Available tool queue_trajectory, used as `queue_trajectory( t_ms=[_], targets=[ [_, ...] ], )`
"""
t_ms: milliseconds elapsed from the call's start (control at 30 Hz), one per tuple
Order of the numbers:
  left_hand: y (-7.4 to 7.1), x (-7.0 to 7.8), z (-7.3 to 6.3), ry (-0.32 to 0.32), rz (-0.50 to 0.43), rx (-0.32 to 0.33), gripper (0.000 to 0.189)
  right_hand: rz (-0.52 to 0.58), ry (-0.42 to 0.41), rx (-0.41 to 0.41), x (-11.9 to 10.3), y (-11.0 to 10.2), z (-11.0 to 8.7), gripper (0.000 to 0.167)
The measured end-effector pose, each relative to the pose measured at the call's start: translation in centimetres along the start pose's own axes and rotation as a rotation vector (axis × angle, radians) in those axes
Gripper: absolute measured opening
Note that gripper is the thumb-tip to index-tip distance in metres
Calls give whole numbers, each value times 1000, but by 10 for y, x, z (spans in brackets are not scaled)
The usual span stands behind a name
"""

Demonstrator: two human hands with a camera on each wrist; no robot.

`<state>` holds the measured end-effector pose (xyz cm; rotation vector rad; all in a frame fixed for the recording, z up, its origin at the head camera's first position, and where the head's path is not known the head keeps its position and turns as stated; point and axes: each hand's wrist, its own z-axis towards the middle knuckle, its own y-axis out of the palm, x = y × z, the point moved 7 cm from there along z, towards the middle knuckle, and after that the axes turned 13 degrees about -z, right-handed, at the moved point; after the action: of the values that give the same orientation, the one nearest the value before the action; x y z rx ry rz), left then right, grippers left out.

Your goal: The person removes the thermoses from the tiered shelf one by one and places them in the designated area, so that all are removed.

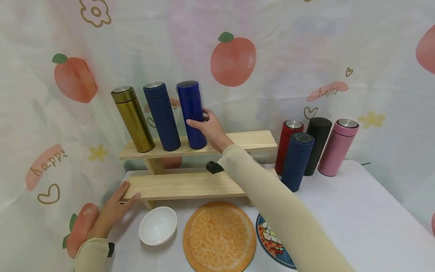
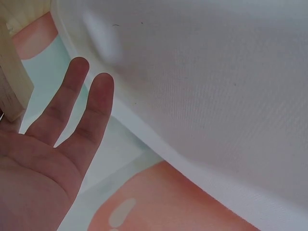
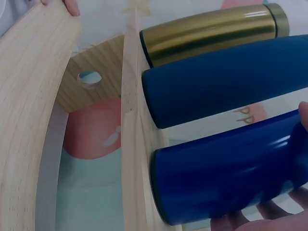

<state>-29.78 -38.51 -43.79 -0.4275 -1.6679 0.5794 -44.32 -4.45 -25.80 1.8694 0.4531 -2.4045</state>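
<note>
My right hand (image 1: 215,132) grips a glossy blue thermos bottle (image 1: 191,109) at the right of a row on the upper wooden shelf (image 1: 251,140). Its thumb lies across the front, and the fingers (image 3: 284,214) curl behind the bottle. The bottle's base is at the shelf board. To its left stand a matte navy thermos (image 1: 162,117) and a gold thermos (image 1: 134,121). My left hand (image 1: 113,209) rests at the left end of the lower shelf (image 1: 190,185), thumb and forefinger touching the board. Two straight fingers (image 2: 98,106) show in the left wrist view.
Red (image 1: 287,145), navy (image 1: 297,162), black (image 1: 318,141) and pink (image 1: 340,145) thermoses stand grouped right of the rack. In front sit a white bowl (image 1: 158,226), a round bread-patterned mat (image 1: 219,238) and a blue patterned mat (image 1: 272,241), partly behind my right sleeve.
</note>
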Motion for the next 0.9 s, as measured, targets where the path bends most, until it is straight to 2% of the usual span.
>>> queue_trajectory(
  t_ms=[200,400,667,900],
  targets=[
    [2,0,-1,-13,4,2,106,-27,15,0,2,6,3,80],
    [-1,-2,-1,-6,8,11,107,-88,-15,32,1,5,-2,79],
    [-1,-1,-1,22,14,13,107,-104,-47,43,2,-3,-22,81],
    [0,-1,0,7,19,6,106,-98,-105,48,-2,-17,-42,82]
  ],
)
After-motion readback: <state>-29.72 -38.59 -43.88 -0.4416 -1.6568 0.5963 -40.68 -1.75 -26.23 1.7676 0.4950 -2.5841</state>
